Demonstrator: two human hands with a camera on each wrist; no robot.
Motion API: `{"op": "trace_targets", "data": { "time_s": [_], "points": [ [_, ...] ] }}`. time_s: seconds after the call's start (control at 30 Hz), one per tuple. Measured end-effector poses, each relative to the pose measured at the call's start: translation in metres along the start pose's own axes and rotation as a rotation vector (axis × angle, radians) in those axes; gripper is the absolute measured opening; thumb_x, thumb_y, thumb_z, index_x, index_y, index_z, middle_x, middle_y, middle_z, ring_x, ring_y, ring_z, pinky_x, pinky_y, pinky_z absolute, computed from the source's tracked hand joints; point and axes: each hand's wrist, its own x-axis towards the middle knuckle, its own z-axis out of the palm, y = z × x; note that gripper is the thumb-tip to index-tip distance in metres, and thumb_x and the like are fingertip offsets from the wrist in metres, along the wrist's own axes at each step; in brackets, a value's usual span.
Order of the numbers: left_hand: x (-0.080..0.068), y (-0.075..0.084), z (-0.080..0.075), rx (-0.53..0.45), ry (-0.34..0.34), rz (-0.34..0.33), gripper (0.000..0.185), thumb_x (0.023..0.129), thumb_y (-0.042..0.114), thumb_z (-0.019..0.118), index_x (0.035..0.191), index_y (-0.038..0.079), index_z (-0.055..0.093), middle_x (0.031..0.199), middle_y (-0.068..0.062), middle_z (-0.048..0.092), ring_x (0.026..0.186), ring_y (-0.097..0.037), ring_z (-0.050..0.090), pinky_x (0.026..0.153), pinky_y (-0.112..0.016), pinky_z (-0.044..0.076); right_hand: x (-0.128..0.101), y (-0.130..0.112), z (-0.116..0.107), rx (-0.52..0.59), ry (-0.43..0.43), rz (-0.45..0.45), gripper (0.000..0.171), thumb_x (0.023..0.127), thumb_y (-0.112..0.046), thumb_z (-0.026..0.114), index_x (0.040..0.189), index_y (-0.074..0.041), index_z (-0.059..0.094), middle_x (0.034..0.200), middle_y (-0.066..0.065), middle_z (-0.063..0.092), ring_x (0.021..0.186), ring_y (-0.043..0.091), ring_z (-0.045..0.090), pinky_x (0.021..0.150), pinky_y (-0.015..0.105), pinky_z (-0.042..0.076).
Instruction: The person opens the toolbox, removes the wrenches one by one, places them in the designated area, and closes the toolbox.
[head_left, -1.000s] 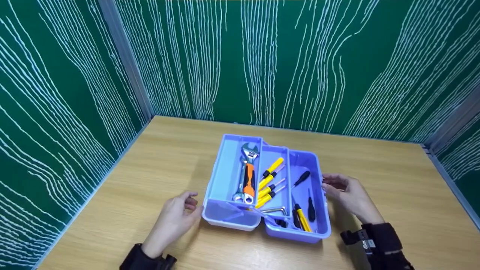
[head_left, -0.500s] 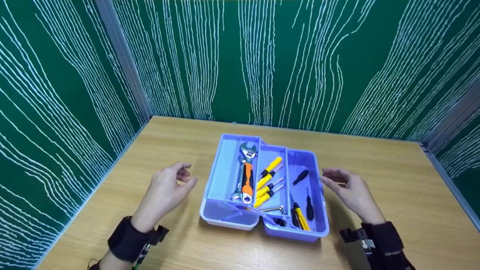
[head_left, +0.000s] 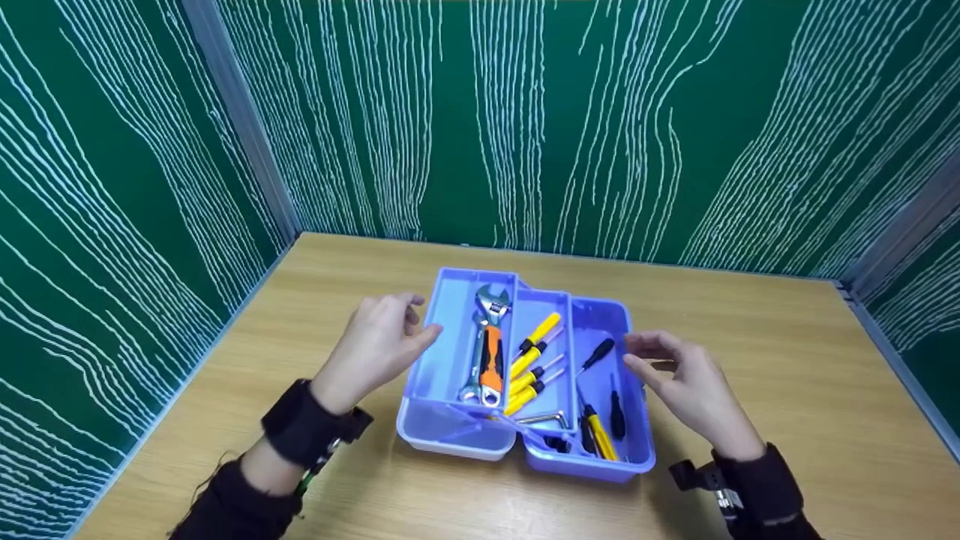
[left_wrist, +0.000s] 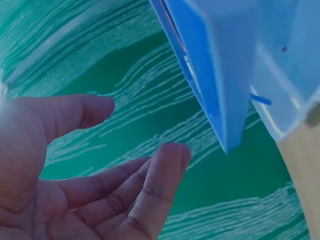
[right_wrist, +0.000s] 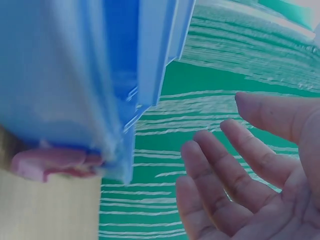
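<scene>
A purple toolbox [head_left: 589,471] stands unfolded on the table, its trays spread to the left. In the left tray lie an adjustable wrench [head_left: 492,300], a combination wrench [head_left: 472,379] and an orange-black handled tool [head_left: 491,360]. Several yellow-handled screwdrivers [head_left: 529,362] and a hex key [head_left: 551,418] fill the middle tray. Black screwdrivers [head_left: 616,416] and a yellow one [head_left: 601,436] lie in the right compartment. My left hand [head_left: 375,346] hovers by the left tray's outer edge, fingers loosely bent, holding nothing. Beside the right wall, my right hand [head_left: 691,379] is also bare, its fingers [right_wrist: 240,175] relaxed.
The wooden table [head_left: 787,360] is bounded by green panels [head_left: 600,112] with white wavy lines at the back and sides. A pink latch [right_wrist: 55,162] shows on the toolbox's outside in the right wrist view.
My left hand has left the toolbox's near left corner, risen, then moved right toward the left tray. My right hand has shifted slightly up and left, over the right rim.
</scene>
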Motion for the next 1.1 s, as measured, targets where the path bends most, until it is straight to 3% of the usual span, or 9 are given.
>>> {"op": "trace_targets", "data": {
  "time_s": [0.2, 0.4, 0.67, 0.83, 1.1],
  "points": [
    [0.021, 0.02, 0.006, 0.056, -0.089, -0.013, 0.047, 0.09, 0.032, 0.075, 0.126, 0.004, 0.066, 0.1, -0.012, 0.073, 0.085, -0.02, 0.068, 0.067, -0.028, 0.06, -0.003, -0.022, 0.01, 0.019, -0.022, -0.076, 0.023, 0.097, -0.018, 0.067, 0.119, -0.011, 0.068, 0.113, 0.002, 0.073, 0.103, 0.016, 0.068, 0.093, 0.037, 0.058],
    [0.042, 0.033, 0.015, 0.09, -0.166, -0.034, 0.051, 0.091, 0.035, 0.074, 0.13, 0.003, 0.063, 0.102, -0.012, 0.071, 0.084, -0.019, 0.065, 0.063, -0.025, 0.055, -0.005, -0.05, 0.025, -0.016, -0.059, -0.16, 0.023, 0.094, -0.018, 0.071, 0.117, -0.015, 0.07, 0.112, -0.001, 0.073, 0.102, 0.014, 0.069, 0.091, 0.04, 0.059],
    [0.066, 0.042, 0.031, 0.11, -0.209, -0.01, 0.032, 0.09, 0.031, 0.075, 0.104, 0.003, 0.069, 0.076, -0.003, 0.055, 0.063, -0.015, 0.055, 0.051, -0.022, 0.041, -0.002, -0.078, 0.046, -0.034, -0.119, -0.231, 0.026, 0.093, -0.024, 0.072, 0.118, -0.017, 0.071, 0.111, -0.005, 0.072, 0.104, 0.016, 0.068, 0.09, 0.038, 0.058],
    [0.079, 0.045, 0.039, 0.142, -0.23, 0.004, 0.027, 0.09, 0.032, 0.075, 0.083, 0.008, 0.065, 0.065, 0.001, 0.04, 0.055, -0.012, 0.046, 0.047, -0.023, 0.032, -0.001, -0.092, 0.055, -0.047, -0.136, -0.264, 0.028, 0.094, -0.028, 0.072, 0.12, -0.017, 0.071, 0.112, -0.004, 0.072, 0.106, 0.015, 0.067, 0.09, 0.038, 0.057],
    [0.09, 0.047, 0.054, 0.193, -0.208, 0.055, 0.024, 0.09, 0.027, 0.074, 0.08, 0.008, 0.063, 0.063, 0.001, 0.043, 0.053, -0.012, 0.049, 0.045, -0.021, 0.036, -0.004, -0.108, 0.067, -0.057, -0.168, -0.261, 0.029, 0.093, -0.026, 0.073, 0.12, -0.014, 0.072, 0.117, 0.0, 0.071, 0.108, 0.017, 0.067, 0.091, 0.037, 0.059]
  ]
}}
